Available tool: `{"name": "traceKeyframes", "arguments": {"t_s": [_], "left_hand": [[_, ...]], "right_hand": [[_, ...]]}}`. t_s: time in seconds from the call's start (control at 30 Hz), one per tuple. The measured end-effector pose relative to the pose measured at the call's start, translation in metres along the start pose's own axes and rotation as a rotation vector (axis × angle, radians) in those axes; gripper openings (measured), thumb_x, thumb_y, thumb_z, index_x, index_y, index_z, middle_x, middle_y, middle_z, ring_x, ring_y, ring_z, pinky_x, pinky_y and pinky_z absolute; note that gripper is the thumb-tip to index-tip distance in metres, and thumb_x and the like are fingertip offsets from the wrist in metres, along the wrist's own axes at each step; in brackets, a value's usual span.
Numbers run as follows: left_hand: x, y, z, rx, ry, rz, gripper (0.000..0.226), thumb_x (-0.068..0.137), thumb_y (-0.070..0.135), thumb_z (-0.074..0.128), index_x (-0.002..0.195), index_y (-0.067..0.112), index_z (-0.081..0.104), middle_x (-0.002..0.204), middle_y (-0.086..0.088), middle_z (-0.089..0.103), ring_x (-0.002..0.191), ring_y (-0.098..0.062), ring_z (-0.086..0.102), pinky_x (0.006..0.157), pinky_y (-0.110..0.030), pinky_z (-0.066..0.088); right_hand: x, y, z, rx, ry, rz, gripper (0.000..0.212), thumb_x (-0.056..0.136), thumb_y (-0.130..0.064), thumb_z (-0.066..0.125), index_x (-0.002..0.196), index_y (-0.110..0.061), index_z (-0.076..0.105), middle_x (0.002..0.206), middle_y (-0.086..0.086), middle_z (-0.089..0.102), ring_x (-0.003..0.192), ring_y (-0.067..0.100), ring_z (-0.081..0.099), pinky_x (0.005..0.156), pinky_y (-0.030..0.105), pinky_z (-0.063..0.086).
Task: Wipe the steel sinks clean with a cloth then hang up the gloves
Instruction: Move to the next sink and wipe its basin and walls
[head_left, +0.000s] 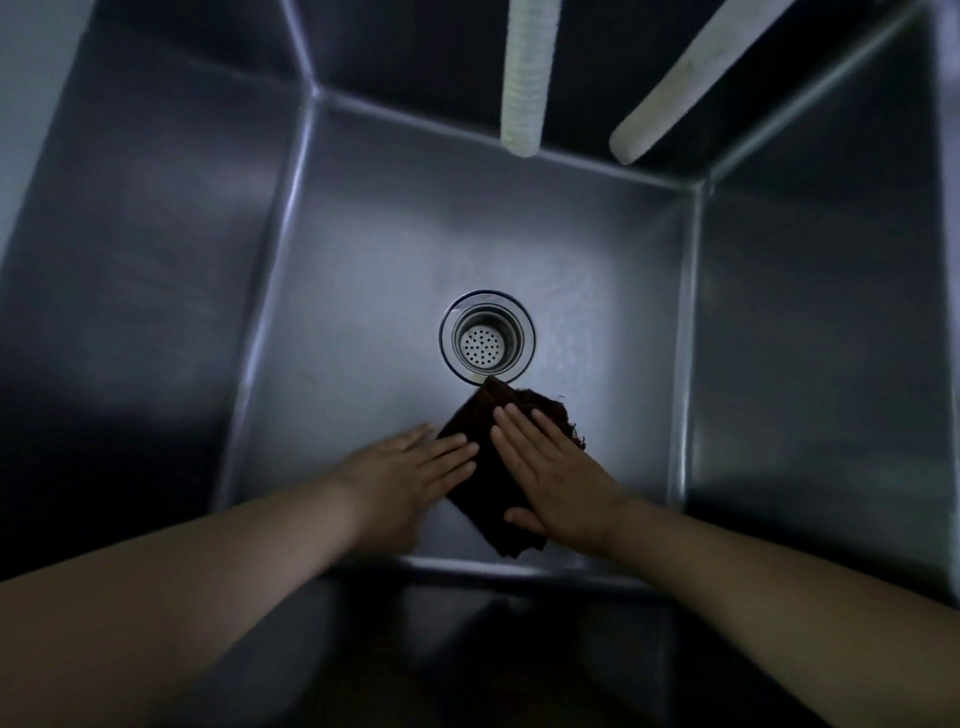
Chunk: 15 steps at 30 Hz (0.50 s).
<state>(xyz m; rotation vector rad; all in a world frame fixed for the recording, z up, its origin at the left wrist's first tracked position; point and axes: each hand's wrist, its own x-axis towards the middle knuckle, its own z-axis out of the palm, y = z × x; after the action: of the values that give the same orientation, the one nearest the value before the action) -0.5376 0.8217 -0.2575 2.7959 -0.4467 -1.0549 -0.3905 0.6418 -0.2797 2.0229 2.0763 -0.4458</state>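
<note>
Fingers (511, 423) of both my hands lie flat, pressing the dark cloth (485, 467) onto the sink (363, 260) floor. I should keep even pressure and sweep toward the drain (487, 338).

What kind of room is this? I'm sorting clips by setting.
Probably a commercial kitchen or scullery: a deep steel sink with a strainer drain, two pale hoses hanging in, and both hands pressing a dark cloth.
</note>
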Motion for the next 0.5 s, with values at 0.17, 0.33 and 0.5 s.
{"name": "traceKeyframes", "arguments": {"t_s": [0.17,0.33,0.5], "left_hand": [[-0.004,-0.016,0.009,-0.007,0.004,-0.065,0.089,0.088,0.050,0.041,0.147,0.020,-0.018,0.146,0.004,-0.032,0.133,-0.012,-0.033,0.108,-0.037,-0.026],[-0.011,-0.043,0.012,-0.034,0.097,-0.314,0.093,0.087,0.048,0.045,0.143,0.020,-0.023,0.149,0.003,-0.029,0.137,-0.014,-0.029,0.105,-0.037,-0.030],[-0.007,-0.056,0.009,-0.052,0.154,-0.546,0.093,0.088,0.053,0.039,0.145,0.009,-0.020,0.151,-0.005,-0.026,0.145,-0.019,-0.017,0.106,-0.037,-0.027]], "right_hand": [[0.019,-0.008,0.003,0.085,0.047,0.002,0.079,0.081,-0.042,0.047,0.144,0.002,0.030,0.152,0.024,0.022,0.142,0.040,0.016,0.115,0.053,0.020],[0.065,-0.007,-0.006,0.148,0.129,0.117,0.071,0.092,-0.054,0.040,0.149,-0.014,0.021,0.156,0.017,0.015,0.144,0.037,0.009,0.116,0.053,0.011],[0.121,0.012,-0.021,-0.002,0.094,0.156,0.067,0.098,-0.051,0.025,0.151,-0.016,0.003,0.159,0.011,-0.002,0.146,0.025,-0.007,0.118,0.045,-0.006]]}}
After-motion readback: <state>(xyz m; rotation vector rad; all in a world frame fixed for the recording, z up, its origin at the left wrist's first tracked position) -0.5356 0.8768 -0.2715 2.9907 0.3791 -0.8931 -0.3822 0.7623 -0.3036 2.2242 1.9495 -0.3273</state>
